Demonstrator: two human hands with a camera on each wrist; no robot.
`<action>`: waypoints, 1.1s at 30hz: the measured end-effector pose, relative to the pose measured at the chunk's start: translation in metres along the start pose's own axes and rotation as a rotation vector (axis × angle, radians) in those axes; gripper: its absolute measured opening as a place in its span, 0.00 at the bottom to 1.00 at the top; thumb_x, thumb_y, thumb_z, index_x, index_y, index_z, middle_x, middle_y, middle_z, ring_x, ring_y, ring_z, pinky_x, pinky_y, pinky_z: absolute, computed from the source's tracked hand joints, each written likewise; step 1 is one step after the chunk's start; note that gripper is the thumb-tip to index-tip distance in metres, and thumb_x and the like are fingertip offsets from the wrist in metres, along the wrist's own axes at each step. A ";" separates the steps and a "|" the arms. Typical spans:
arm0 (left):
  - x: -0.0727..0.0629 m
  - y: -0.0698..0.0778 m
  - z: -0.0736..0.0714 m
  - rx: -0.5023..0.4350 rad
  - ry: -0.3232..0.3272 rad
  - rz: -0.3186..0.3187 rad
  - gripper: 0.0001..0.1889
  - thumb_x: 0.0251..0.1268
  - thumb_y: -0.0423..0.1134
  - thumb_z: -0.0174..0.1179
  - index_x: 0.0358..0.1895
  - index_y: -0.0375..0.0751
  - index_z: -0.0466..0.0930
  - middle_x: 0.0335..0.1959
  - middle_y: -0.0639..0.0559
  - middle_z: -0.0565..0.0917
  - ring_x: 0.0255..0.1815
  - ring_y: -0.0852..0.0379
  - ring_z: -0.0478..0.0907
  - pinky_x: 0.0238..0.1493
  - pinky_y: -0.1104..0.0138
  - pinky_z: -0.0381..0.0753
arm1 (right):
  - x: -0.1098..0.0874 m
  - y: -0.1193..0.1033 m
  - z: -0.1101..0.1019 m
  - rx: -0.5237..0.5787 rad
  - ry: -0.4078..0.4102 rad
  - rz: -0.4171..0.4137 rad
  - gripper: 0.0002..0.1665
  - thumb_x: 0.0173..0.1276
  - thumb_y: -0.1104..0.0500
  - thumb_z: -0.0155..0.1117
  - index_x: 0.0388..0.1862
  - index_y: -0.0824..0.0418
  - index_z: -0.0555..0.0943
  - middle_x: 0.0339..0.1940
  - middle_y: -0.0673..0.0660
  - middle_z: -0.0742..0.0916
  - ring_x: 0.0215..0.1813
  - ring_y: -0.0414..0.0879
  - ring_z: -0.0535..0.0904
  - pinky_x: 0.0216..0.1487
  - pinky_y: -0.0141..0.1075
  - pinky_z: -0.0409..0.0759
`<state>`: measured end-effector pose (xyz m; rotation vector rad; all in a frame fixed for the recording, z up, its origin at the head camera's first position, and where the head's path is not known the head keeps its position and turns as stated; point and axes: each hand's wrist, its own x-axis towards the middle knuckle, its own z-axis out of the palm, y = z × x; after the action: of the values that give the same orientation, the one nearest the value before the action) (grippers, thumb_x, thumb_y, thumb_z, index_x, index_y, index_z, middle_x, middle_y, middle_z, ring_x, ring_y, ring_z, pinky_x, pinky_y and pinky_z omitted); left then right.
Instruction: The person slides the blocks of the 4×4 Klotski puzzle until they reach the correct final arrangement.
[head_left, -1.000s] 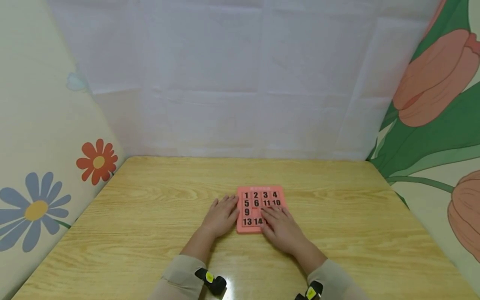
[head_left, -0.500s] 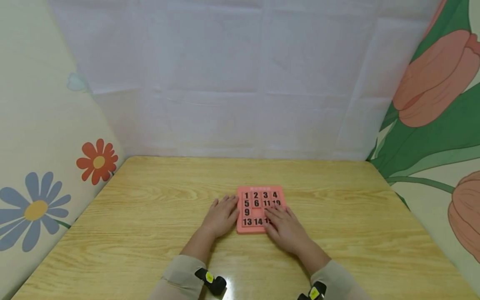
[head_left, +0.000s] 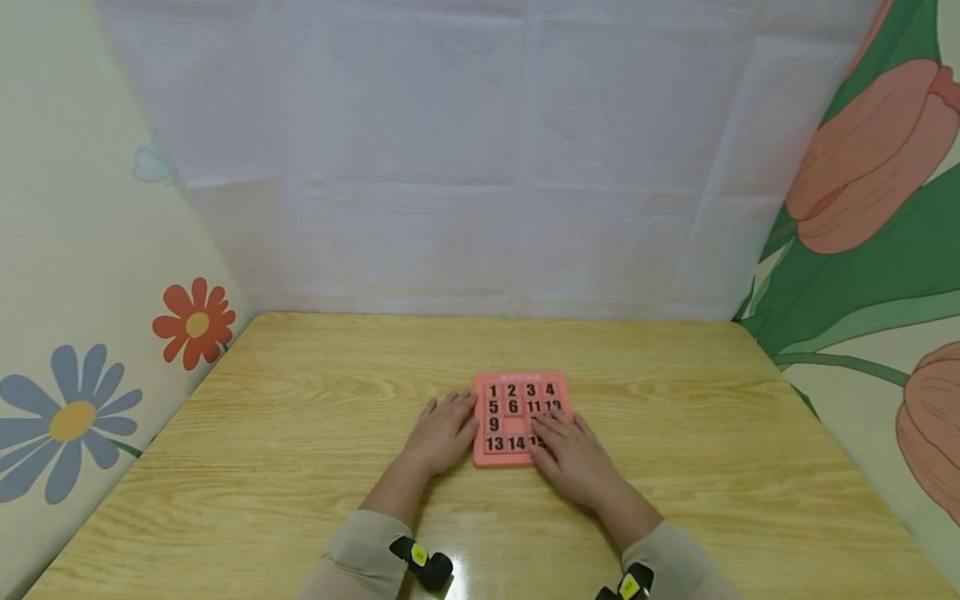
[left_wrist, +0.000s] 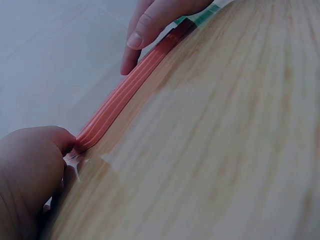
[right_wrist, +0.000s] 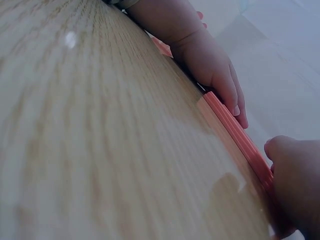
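Observation:
A pink number slide puzzle [head_left: 517,460] lies flat on the wooden table in the head view. Rows 1 2 3 4 and 5 6 11 10 show on its tiles, with 9 below on the left and 13 14 15 at the bottom. A blank slot sits right of the 9. My left hand [head_left: 441,433] rests along the puzzle's left edge, its thumb against the side. Relaxed fingers of my right hand [head_left: 573,458] lie over the lower right tiles and hide some of them. Both wrist views show the puzzle's ridged pink side [left_wrist: 127,90] between the two hands.
The wooden table [head_left: 300,375] runs back to a hanging white cloth [head_left: 450,167]. Flower-printed panels flank it, with a red flower [head_left: 197,323] on the left and a pink tulip [head_left: 873,158] on the right. Black cameras [head_left: 429,567] are strapped to both wrists.
My right hand has shifted slightly to the right, baring part of the 15 tile and now overlapping the 10. My left hand and the puzzle have stayed put.

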<state>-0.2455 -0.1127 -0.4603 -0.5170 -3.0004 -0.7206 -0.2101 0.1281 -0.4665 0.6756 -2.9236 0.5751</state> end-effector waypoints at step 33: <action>0.002 -0.001 0.000 0.007 0.000 -0.009 0.28 0.78 0.47 0.44 0.74 0.38 0.62 0.75 0.41 0.65 0.79 0.42 0.55 0.80 0.44 0.45 | -0.002 0.003 -0.006 0.018 0.036 0.075 0.30 0.77 0.47 0.49 0.69 0.62 0.72 0.73 0.58 0.73 0.79 0.55 0.59 0.80 0.54 0.51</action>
<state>-0.2480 -0.1125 -0.4604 -0.5035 -3.0061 -0.7101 -0.2098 0.1332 -0.4626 0.5537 -2.9237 0.6152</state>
